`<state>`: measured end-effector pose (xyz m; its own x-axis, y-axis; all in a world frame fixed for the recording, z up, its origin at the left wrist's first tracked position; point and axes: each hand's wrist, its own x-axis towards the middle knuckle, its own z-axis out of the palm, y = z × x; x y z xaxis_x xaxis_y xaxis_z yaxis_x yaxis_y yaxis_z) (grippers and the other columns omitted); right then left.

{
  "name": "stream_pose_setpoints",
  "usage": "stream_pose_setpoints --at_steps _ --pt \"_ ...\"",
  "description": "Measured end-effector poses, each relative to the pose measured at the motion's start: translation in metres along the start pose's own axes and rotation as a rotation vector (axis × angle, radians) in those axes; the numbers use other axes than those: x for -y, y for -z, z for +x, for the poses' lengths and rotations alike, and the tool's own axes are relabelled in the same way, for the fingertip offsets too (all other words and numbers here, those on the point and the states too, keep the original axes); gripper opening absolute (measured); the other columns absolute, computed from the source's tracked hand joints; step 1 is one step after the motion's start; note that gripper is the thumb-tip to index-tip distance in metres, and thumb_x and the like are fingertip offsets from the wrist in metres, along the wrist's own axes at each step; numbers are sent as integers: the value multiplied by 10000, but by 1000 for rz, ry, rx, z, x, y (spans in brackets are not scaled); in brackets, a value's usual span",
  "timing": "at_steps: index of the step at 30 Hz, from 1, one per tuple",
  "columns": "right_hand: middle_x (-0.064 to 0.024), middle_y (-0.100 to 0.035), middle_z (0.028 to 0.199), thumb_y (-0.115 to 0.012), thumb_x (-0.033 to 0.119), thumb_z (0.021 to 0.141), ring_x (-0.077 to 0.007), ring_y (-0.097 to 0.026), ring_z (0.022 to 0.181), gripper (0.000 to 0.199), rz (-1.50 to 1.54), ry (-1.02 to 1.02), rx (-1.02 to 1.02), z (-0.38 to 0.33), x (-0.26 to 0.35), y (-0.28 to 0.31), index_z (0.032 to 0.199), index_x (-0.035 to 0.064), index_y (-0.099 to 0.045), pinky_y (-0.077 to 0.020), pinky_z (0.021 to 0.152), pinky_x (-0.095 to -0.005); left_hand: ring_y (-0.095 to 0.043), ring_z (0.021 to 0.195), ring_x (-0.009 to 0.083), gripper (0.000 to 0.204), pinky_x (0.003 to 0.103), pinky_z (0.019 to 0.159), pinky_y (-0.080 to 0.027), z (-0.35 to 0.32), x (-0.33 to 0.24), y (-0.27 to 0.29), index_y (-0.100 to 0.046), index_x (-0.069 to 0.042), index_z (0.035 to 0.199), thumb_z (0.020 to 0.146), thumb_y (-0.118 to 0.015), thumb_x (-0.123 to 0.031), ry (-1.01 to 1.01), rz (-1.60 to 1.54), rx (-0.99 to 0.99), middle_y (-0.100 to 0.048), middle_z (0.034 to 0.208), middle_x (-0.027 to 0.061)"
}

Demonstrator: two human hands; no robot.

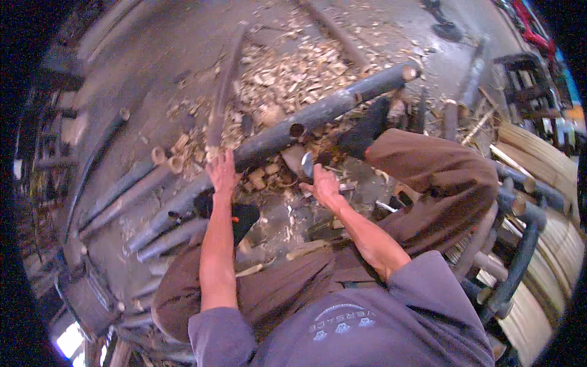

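Observation:
A long dark wooden pole (330,110) lies slantwise in front of me, a round hole showing in its side and pale wood at its far right end. My left hand (222,174) is on this pole with its fingers stretched out. Just beyond those fingertips is the pale near end of a brown pole (227,85) that runs away from me. My right hand (326,183), on the near side of the dark pole, is closed around a tool with a shiny metal end (307,164). The hand hides its handle, so its exact kind is unclear.
Wood chips (287,73) are heaped beyond the dark pole, with more between my legs. Several other poles (122,196) lie at left. On the right stand stacked pale slats (538,244) and a dark pole frame (520,244). Another brown pole (333,33) lies at the far side.

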<state>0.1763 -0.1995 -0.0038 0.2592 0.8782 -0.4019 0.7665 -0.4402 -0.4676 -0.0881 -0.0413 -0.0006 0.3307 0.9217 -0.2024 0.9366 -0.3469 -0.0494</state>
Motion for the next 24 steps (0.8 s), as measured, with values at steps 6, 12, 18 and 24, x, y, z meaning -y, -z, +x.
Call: stream_pose_setpoints --at_steps 6,12,18,24 --pt "-280 -624 1024 -579 443 861 -439 -606 978 525 135 -4 -120 31 33 144 1088 -27 -520 -477 836 -526 -399 1292 358 930 590 1037 -288 11 -17 7 -374 -127 1385 598 -863 -200 25 -131 36 -444 1378 150" --pt "-196 -666 927 -605 465 852 -326 -651 873 479 -267 92 -421 61 16 406 991 6 -623 -504 781 -426 -426 1242 337 927 574 1017 -307 4 -8 9 -386 -118 1364 579 -873 -204 16 -76 -14 -486 1298 129" --pt "-264 -635 968 -662 500 797 -385 -626 907 603 -239 -148 -584 70 -172 366 1056 -38 -582 -490 770 -470 -444 1203 320 922 554 1013 -315 13 -15 3 -404 -125 1339 555 -880 -218 27 -34 13 -495 1252 114" --pt "-320 -573 1158 -732 623 667 -455 -582 1052 909 175 -712 -406 83 -173 167 1181 -84 -480 -470 891 -498 -448 1212 307 930 540 1026 -299 2 2 -9 -408 -140 1337 539 -882 -188 -17 -73 -118 -494 1241 97"
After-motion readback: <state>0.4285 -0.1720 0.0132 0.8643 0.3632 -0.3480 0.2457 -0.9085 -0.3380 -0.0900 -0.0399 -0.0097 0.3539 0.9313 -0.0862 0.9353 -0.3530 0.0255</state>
